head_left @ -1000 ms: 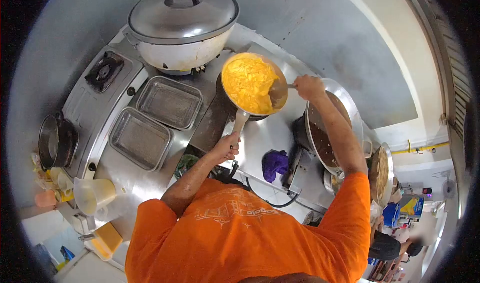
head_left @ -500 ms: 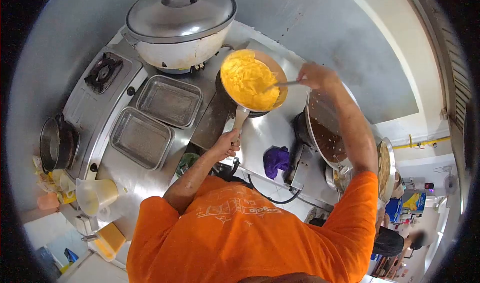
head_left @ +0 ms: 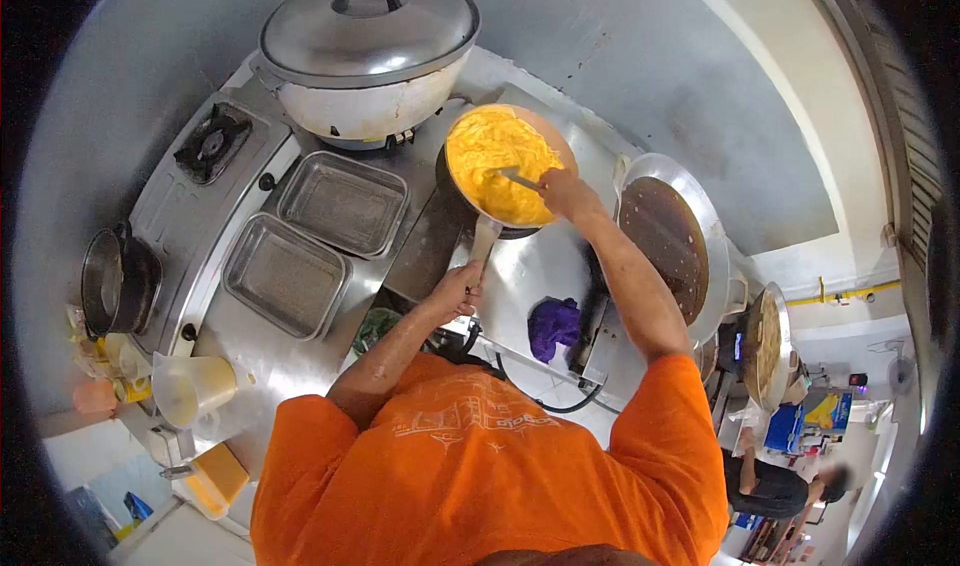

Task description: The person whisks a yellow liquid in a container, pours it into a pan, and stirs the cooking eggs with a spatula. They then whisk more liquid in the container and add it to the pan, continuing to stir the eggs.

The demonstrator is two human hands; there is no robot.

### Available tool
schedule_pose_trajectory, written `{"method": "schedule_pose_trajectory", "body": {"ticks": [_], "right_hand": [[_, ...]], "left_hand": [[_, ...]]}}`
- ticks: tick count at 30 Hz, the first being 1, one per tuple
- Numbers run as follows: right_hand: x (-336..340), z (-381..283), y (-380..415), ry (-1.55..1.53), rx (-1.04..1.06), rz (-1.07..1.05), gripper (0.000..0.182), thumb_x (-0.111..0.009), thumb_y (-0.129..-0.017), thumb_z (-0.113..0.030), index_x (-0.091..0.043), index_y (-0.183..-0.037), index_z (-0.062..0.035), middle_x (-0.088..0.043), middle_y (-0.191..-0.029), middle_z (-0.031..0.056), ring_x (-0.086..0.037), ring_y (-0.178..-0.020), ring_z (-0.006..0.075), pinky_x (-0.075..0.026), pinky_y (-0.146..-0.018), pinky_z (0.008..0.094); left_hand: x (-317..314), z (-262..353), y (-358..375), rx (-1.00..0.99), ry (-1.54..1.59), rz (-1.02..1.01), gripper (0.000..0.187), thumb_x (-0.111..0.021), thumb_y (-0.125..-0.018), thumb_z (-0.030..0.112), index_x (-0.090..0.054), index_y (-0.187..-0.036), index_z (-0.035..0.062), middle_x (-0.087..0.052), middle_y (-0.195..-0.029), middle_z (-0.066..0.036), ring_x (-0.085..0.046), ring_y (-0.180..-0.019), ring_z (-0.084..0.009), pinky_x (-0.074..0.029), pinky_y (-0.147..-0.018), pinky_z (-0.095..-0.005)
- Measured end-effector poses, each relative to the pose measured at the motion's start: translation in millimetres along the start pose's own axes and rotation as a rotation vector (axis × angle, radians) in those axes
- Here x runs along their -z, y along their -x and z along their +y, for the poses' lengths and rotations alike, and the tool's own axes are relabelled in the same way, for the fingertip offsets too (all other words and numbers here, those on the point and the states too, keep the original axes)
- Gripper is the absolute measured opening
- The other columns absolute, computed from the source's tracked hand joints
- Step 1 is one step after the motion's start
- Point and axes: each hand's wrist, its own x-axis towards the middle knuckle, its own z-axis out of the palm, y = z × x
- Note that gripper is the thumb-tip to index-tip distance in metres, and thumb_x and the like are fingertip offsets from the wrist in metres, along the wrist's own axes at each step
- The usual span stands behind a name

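A frying pan [head_left: 562, 138] sits over the burner with soft yellow scrambled egg [head_left: 490, 151] spread across most of its base. My left hand [head_left: 458, 293] is wrapped around the pan's pale handle [head_left: 484, 242], on the side nearest me. Over the pan's right edge, my right hand [head_left: 570, 194] is closed on a spatula [head_left: 520, 178]. Its flat end touches the egg near the middle of the pan; the rest of its handle is hidden in my fingers. On the steel top to the right of the handle lies a crumpled purple cloth [head_left: 553, 328].
Behind the pan, left, stands a large lidded cooker [head_left: 370, 91]. Two metal trays [head_left: 343, 203] lie left, beside a gas stove [head_left: 200, 236]. A wide pan of brown liquid [head_left: 665, 246] stands right. A plastic jug [head_left: 192, 391] is lower left. Another person [head_left: 775, 486] is far right.
My right hand has moved left and down, bringing the spatula from the pan's right side toward its middle. The egg has shifted slightly. My left hand keeps its hold on the handle.
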Motion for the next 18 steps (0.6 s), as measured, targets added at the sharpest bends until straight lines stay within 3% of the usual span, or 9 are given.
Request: {"method": "schedule_pose_trajectory", "body": {"ticks": [1, 4, 7, 9, 13, 16, 18], "right_hand": [[2.3, -2.6, -12.2, 0.024, 0.004, 0.017, 0.024, -0.057, -0.083, -0.019, -0.068, -0.102, -0.0102, -0.067, -0.098, 0.0157, -0.065, -0.091, 0.0363, -0.052, -0.079, 0.0441], [12.3, -3.8, -27.3, 0.123, 0.131, 0.126, 0.019, -0.054, -0.081, -0.013, -0.067, -0.092, -0.0054, -0.068, -0.09, 0.0183, -0.066, -0.09, 0.0329, -0.053, -0.077, 0.0423], [4.9, 44.3, -84.1, 0.118, 0.235, 0.204, 0.023, -0.059, -0.081, -0.022, -0.068, -0.089, -0.0025, -0.068, -0.088, 0.0204, -0.067, -0.087, 0.0327, -0.053, -0.073, 0.042], [43.7, 61.1, -78.9, 0.108, 0.244, 0.106, 0.029, -0.063, -0.078, -0.03, -0.072, -0.098, -0.0107, -0.068, -0.086, 0.0179, -0.066, -0.076, 0.0293, -0.053, -0.07, 0.04], [142.7, 44.3, 0.3, 0.065, -0.019, -0.159, 0.033, -0.068, -0.075, -0.035, -0.072, -0.098, -0.0114, -0.066, -0.071, 0.0122, -0.061, -0.058, 0.021, -0.05, -0.06, 0.0358], [136.1, 71.4, 16.2, 0.143, 0.123, -0.252, 0.032, -0.069, -0.076, -0.036, -0.073, -0.099, -0.0138, -0.067, -0.072, 0.0112, -0.063, -0.059, 0.0234, -0.05, -0.059, 0.0361], [136.3, 43.3, 62.7, 0.13, 0.029, -0.348, 0.031, -0.069, -0.077, -0.035, -0.072, -0.101, -0.0168, -0.069, -0.082, 0.0134, -0.066, -0.075, 0.0273, -0.052, -0.07, 0.0371]], "left_hand": [[1.5, -0.2, -1.8, 0.008, 0.015, -0.014, 0.035, -0.045, -0.095, 0.046, -0.047, -0.093, 0.0111, -0.037, -0.064, 0.003, -0.029, -0.046, -0.0048, -0.022, -0.036, -0.0184], [1.5, 0.9, -0.2, 0.001, 0.003, -0.018, 0.034, -0.045, -0.096, 0.045, -0.048, -0.092, 0.0109, -0.037, -0.064, 0.003, -0.03, -0.046, -0.0054, -0.023, -0.037, -0.0192], [-2.2, 1.2, 4.0, -0.043, -0.045, -0.015, 0.036, -0.048, -0.094, 0.046, -0.048, -0.094, 0.0102, -0.038, -0.065, 0.004, -0.029, -0.047, -0.0048, -0.021, -0.037, -0.0188], [-0.3, 1.1, 2.6, -0.055, -0.047, -0.027, 0.037, -0.05, -0.093, 0.047, -0.049, -0.096, 0.0102, -0.038, -0.065, 0.004, -0.028, -0.048, -0.0044, -0.021, -0.038, -0.0184], [3.5, -2.6, -2.7, -0.021, -0.01, -0.021, 0.036, -0.051, -0.093, 0.046, -0.048, -0.097, 0.0108, -0.038, -0.066, 0.004, -0.028, -0.048, -0.005, -0.021, -0.037, -0.0184], [4.0, -1.6, -2.7, -0.012, -0.011, -0.024, 0.035, -0.048, -0.094, 0.046, -0.047, -0.095, 0.0106, -0.036, -0.066, 0.003, -0.029, -0.047, -0.0051, -0.021, -0.037, -0.0181], [4.1, -0.7, -3.7, -0.011, -0.009, -0.036, 0.035, -0.046, -0.095, 0.046, -0.046, -0.094, 0.0105, -0.035, -0.066, 0.003, -0.029, -0.047, -0.005, -0.021, -0.036, -0.0179]]}}
